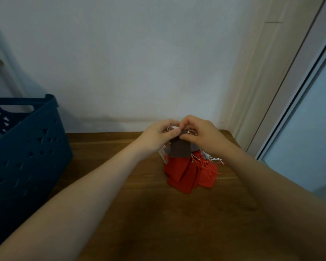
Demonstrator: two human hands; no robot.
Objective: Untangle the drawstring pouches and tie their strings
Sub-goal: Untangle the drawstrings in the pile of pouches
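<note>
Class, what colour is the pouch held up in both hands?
Dark brown pouch, seen in the head view.

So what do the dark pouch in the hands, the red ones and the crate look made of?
Dark pouch: matte brown cloth, hangs limp. Red pouches: likely the same soft fabric, folded and creased, frayed strings. Blue crate: rigid moulded plastic by its look, cut-out holes, slight sheen.

You've got a dark blue plastic crate (26,147) with cut-out holes sitting at the left edge of the wooden table (139,213), plain wall (139,53) behind, window frame (297,95) off right.
</note>
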